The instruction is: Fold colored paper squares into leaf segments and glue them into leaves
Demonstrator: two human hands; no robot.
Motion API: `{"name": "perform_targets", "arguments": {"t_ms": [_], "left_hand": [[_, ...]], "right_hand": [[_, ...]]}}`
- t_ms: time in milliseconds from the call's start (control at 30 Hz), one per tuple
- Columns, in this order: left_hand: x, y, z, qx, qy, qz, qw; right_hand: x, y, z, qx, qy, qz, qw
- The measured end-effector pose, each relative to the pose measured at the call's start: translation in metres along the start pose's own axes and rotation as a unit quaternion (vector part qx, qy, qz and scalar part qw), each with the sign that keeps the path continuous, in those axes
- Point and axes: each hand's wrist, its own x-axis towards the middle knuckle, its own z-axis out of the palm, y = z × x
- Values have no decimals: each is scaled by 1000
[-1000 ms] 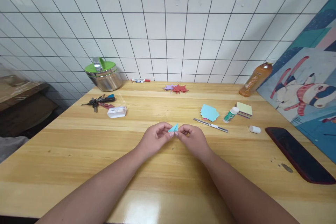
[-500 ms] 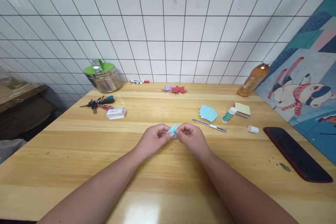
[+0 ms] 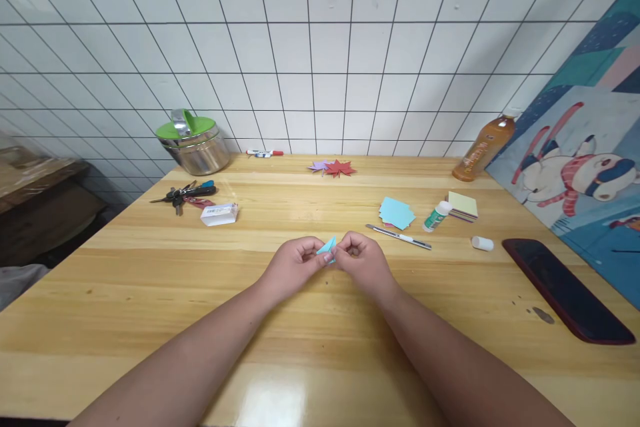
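A small folded piece of light-blue paper point(image 3: 327, 246) is held between my two hands above the wooden table. My left hand point(image 3: 296, 263) pinches its left side, thumb on top. On the other side, my right hand point(image 3: 365, 259) grips the right edge between thumb and forefinger, hiding part of the paper. Beyond my right hand lie a utility knife point(image 3: 399, 236) and a stack of light-blue paper squares point(image 3: 397, 213). An uncapped-looking glue stick point(image 3: 437, 216) stands tilted in view beside them.
Red point(image 3: 341, 168) and purple paper stars point(image 3: 319, 165) lie near the wall. Keys point(image 3: 185, 195), a small white box point(image 3: 219, 214) and a steel pot point(image 3: 200, 150) are on the left. To the right are a drink bottle point(image 3: 484, 149), a yellow-topped paper pad point(image 3: 463, 205), a white cap point(image 3: 483, 243) and a phone point(image 3: 567, 290).
My right hand has shifted slightly left over the paper, covering a little more of its right edge. The camera view has tilted slightly.
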Motion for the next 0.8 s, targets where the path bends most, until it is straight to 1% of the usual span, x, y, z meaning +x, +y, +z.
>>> {"name": "perform_targets", "arguments": {"t_ms": [100, 167, 300, 367, 500, 667, 733, 800], "left_hand": [[0, 4, 0, -7, 2, -6, 1000], [-1, 6, -1, -35, -4, -11, 999], [-1, 6, 0, -115, -42, -37, 992], [-1, 3, 2, -128, -39, -46, 990], [0, 1, 2, -112, -24, -44, 992], [-2, 3, 1, -75, -56, -64, 994], [-3, 4, 0, -59, -65, -71, 994], [-4, 5, -1, -54, -61, -70, 994]], "right_hand": [[1, 0, 0, 68, -16, 43, 997], [1, 0, -1, 83, -13, 62, 995], [3, 2, -2, 56, 10, 40, 998], [2, 3, -2, 44, 12, 27, 999], [0, 2, -2, 25, -3, 13, 1000], [-1, -1, -2, 10, 21, 1, 1000], [0, -1, -3, 14, 11, 6, 1000], [1, -1, -4, 23, 1, 16, 1000]]}}
